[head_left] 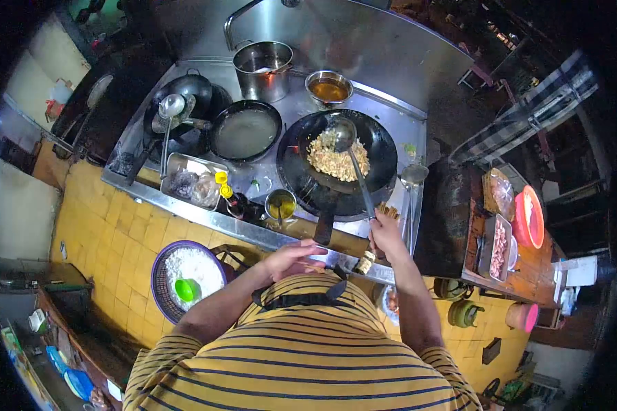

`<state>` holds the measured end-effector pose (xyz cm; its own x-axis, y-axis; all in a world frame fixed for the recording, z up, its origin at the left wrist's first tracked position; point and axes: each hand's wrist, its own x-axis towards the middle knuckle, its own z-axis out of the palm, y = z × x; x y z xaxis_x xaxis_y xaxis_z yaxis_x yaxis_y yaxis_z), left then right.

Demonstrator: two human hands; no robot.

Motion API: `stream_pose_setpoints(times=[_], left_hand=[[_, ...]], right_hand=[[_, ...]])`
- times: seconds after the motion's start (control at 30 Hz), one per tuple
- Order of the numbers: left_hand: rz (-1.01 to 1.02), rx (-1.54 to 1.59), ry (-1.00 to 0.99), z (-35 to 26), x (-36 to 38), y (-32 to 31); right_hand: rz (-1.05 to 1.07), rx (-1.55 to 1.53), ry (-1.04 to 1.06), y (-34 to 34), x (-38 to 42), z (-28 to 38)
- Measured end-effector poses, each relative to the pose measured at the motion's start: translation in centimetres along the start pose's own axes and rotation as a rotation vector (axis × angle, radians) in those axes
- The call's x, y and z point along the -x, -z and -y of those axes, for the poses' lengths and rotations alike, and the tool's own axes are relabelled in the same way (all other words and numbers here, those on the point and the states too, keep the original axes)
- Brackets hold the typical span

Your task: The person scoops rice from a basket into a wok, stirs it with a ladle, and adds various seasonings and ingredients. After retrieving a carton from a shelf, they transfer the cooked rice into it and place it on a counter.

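A black wok (380, 147) holding fried rice (336, 161) sits on the steel stove. My right hand (386, 233) grips the long handle of a metal ladle (343, 133), whose bowl rests over the rice. My left hand (296, 257) lies against my waist near the stove's front edge, fingers apart, holding nothing that I can see. The wok's own handle (324, 222) points toward me, between my two hands.
A second wok with liquid (245, 130), a steel pot (262, 65), a bowl of sauce (329, 88), a tray of bags (192, 181) and sauce bottles (232, 198) crowd the stove. A basket of rice with a green cup (185, 277) stands low left. Trays of ingredients (500, 240) sit right.
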<state>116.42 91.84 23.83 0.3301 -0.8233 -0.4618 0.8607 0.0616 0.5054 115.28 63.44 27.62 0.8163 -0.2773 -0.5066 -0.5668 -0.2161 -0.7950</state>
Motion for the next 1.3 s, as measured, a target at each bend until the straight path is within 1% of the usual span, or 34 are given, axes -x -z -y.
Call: stream_pose_setpoints(times=[0.07,0.13,0.2,0.33,0.4,0.43,0.47,0.53,0.57,0.67,0.7,0.73,0.8,0.83,0.87,0.93,0.97,1.0,1.07,1.1,1.13,1.17,1.2,1.27,1.3], left_hand=[[-0.004,0.019,-0.008,-0.3,0.0,-0.3],[0.020,0.038,-0.004,-0.6,-0.2,-0.2],[0.025,-0.010,-0.024,-0.3,-0.4,0.4],[0.039,0.024,-0.035,0.1,-1.3,1.1],[0.019,-0.010,-0.006,0.0,-1.3,1.2],[0.022,-0.009,0.001,0.2,-1.3,1.2],[0.024,0.012,0.007,0.2,-1.5,1.3],[0.029,0.034,0.015,0.3,-1.6,1.6],[0.021,0.012,0.013,0.1,-1.5,1.5],[0.034,-0.003,0.000,-0.1,-1.2,1.5],[0.054,0.000,-0.017,-0.2,-1.3,1.5],[0.062,-0.002,-0.010,-0.2,-1.3,1.5],[-0.001,-0.025,-0.003,-0.4,-1.4,1.6],[0.002,-0.026,-0.001,-0.6,-1.5,1.7],[-0.030,-0.014,0.001,-0.7,-1.7,1.8],[-0.065,0.004,0.012,-0.4,-2.0,2.0],[-0.038,0.022,-0.008,-0.2,-2.3,2.1],[-0.008,0.034,-0.035,-0.2,-3.0,2.2],[-0.016,0.032,-0.021,0.0,-4.1,2.5],[-0.004,0.097,0.020,-0.1,-4.4,2.6],[0.007,0.162,0.061,-0.3,-4.7,2.7],[-0.041,0.199,0.085,-0.4,-4.9,2.5],[-0.037,0.195,0.095,-0.2,-5.3,2.7],[-0.064,0.301,0.015,0.0,-6.4,3.1],[-0.062,0.303,0.019,-0.1,-6.7,2.8]], right_hand=[[0.033,0.180,0.025,-0.3,-0.7,-0.8],[0.003,0.155,0.025,-0.2,-1.0,-0.8],[0.016,-0.039,-0.006,-0.8,-0.7,-0.8],[0.049,0.026,0.019,-0.8,-2.6,-0.9],[-0.086,-0.005,0.061,-1.9,-2.2,0.8],[-0.139,0.215,0.150,-2.0,-1.6,1.6],[-0.145,0.214,0.147,-1.6,-1.9,1.4],[-0.061,0.139,0.074,-0.8,-2.4,0.8],[-0.031,0.114,0.029,-0.6,-1.6,1.6],[-0.027,0.051,0.072,-1.4,0.4,0.2],[0.022,0.115,0.041,-1.2,1.3,0.6],[0.012,0.113,0.036,-0.5,1.5,-0.1],[-0.044,0.416,0.202,1.8,2.4,-1.9],[-0.051,0.478,0.280,3.4,3.0,-2.4],[-0.050,0.480,0.279,3.6,3.6,-1.5],[-0.112,0.332,-0.020,3.6,4.3,0.0],[-0.158,0.324,0.052,3.0,1.2,-3.0],[-0.164,0.319,0.048,2.1,0.3,-2.7],[-0.128,0.236,-0.033,-0.3,-0.9,-1.5],[-0.035,0.181,0.020,0.7,-1.1,-1.7],[-0.043,0.171,0.017,2.9,-0.8,-1.8],[0.074,0.120,-0.081,5.7,0.8,-0.5],[0.191,0.069,-0.179,7.8,2.3,0.5],[0.165,0.298,-0.092,10.1,3.6,0.7],[0.126,0.287,-0.123,9.0,3.9,1.9]])
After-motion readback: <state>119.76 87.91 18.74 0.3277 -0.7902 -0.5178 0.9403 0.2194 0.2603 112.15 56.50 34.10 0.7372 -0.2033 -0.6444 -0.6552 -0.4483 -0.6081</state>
